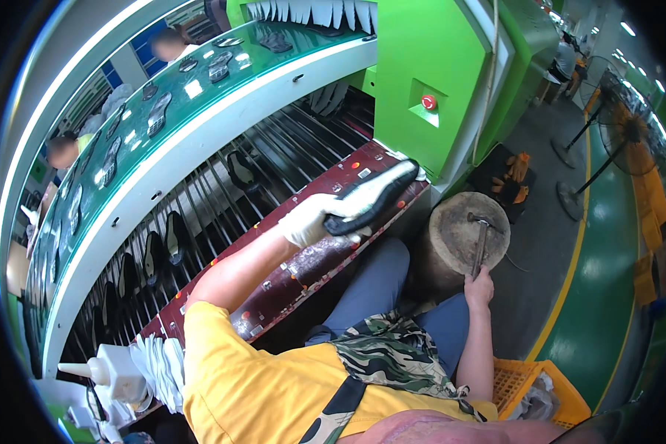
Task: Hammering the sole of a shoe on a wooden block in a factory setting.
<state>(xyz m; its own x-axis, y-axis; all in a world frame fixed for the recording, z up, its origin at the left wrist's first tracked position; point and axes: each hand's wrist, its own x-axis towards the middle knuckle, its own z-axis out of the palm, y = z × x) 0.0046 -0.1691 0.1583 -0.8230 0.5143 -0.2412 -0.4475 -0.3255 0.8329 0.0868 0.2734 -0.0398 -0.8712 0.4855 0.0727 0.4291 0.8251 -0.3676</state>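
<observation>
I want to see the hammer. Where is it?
In the head view, the hammer lies on the round wooden stump, right of the middle, below the green machine. The right hand holds its handle.

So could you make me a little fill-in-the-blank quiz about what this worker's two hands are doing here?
1. The gloved left hand holds a black and white ____ over the dark red ledge.
2. The bare right hand grips the handle of a ____.
3. The tool's head lies on a round wooden ____.
4. A yellow ____ sits by the right elbow.

Missing words: shoe; hammer; stump; crate
</observation>
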